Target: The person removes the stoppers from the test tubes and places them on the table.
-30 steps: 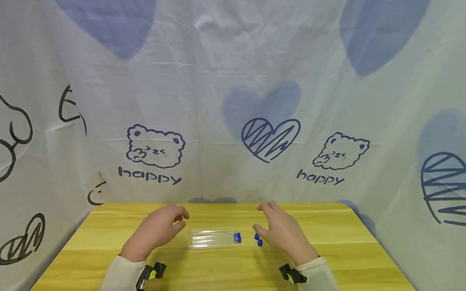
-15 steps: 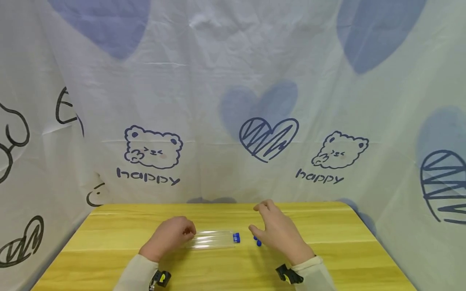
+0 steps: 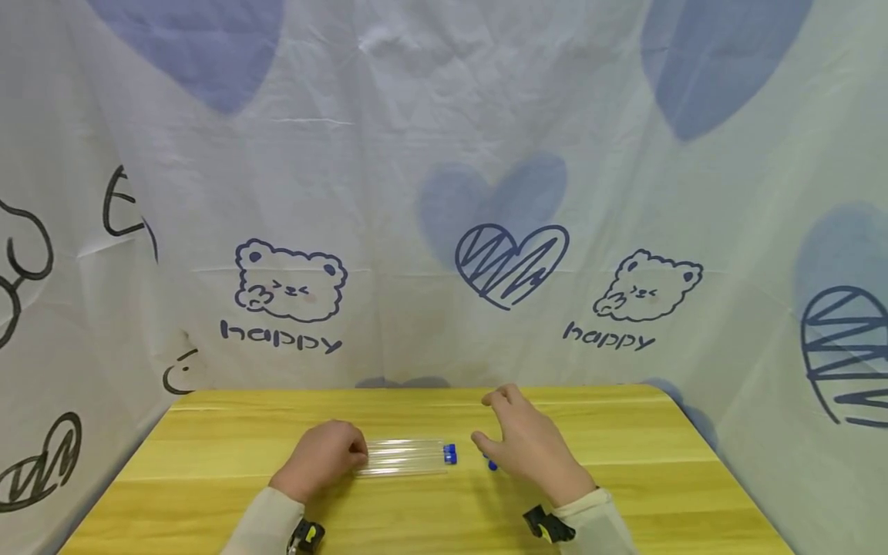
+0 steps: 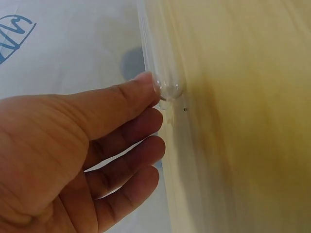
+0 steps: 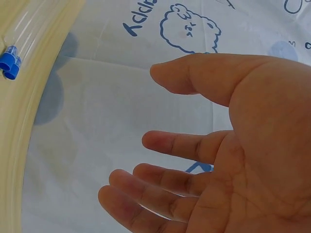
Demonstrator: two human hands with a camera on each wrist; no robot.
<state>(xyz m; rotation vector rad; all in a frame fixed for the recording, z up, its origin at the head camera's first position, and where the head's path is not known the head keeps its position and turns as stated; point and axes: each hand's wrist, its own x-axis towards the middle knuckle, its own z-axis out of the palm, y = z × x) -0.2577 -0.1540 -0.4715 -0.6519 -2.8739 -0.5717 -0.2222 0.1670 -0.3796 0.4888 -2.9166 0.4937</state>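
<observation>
Left hand [image 3: 321, 460]: shifted right since the earlier frame; narrowed, firm pinch cannot be told.
Clear tubes [image 3: 405, 456]: left hand at rounded ends; long axis hand to hand.
Right hand [image 3: 530, 443]: wide, nothing held, farther off.
Loose caps [image 3: 492, 465]: just beside it, partly hidden.

A wrinkled white fabric backdrop [image 3: 409, 116] with fold creases hangs behind a yellow wood-grain tabletop [image 3: 645, 455] with rounded far corners, and similar white printed sheeting [image 3: 90, 301] rises at its left and right. The back stretch carries 2 dark-blue outlined curly bear faces [image 3: 294, 302], each above the word "happy" [image 3: 280, 337], 1 hatched dark-blue outlined heart [image 3: 512, 262] between them, and larger solid pale-blue hearts [image 3: 496, 193], while thick black line drawings [image 3: 24, 239] mark the left side. Soft light leaves a pale sheen along the creases.
</observation>
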